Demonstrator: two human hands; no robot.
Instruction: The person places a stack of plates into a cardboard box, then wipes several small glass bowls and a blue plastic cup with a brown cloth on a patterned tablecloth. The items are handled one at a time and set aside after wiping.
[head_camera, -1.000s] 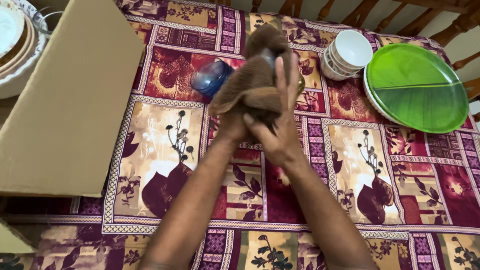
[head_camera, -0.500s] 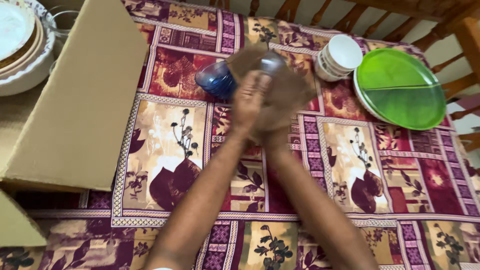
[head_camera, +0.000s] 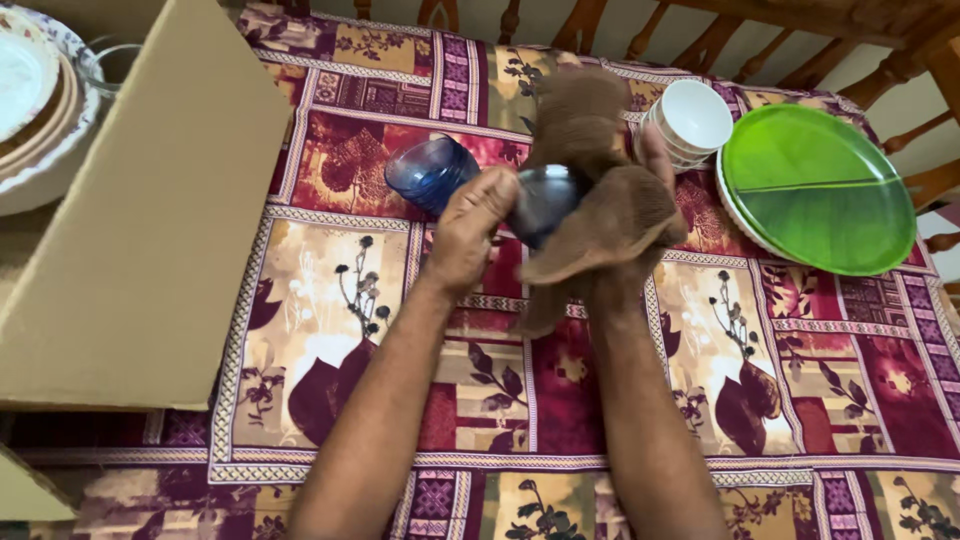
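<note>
My left hand grips a small blue glass bowl by its side, held above the table. A brown cloth is draped over my right hand, which presses it against the bowl from the right; most of that hand is hidden under the cloth. A second blue glass bowl lies on the patterned tablecloth just left of my left hand.
A cardboard box flap covers the table's left side. Stacked patterned plates sit at the far left. A stack of white bowls and green plates stand at the back right. Wooden chair backs line the far edge.
The cloth, earlier wrapped over the bowl with both hands, has shifted to the right hand's side. The blue bowl now shows in my left hand.
</note>
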